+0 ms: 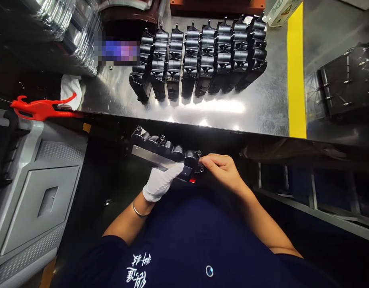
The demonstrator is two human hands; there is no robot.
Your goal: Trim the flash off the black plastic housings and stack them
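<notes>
A metal worktop (262,116) spans the far side of the scene, with a yellow stripe (296,72) toward its right. Eight ribbed black housings (190,60) stand side by side on it. A red tool (37,109) and a white cloth (70,90) lie near its left end; a grey bin (40,200) stands at near left.

The black part (166,149) is in the air, just off the near edge of the worktop and in front of the torso. It slopes down toward the right, with its flat metal strip (148,158) on the near side.

Left hand (157,185), gloved: closed around the near side of the part, right of its middle. Right hand (224,168), bare: thumb and forefinger in a narrow pinch at the part's right end, by the small round lugs. Whether a small item sits between these fingertips cannot be told.

Recommended handling: keep the left grip firm and the part steady, since its left end appears unsupported and could tip. Apply light, straight pressure with the right fingertips. Keep the lugs in clear view. Avoid smearing the strip with the bare hand.
</notes>
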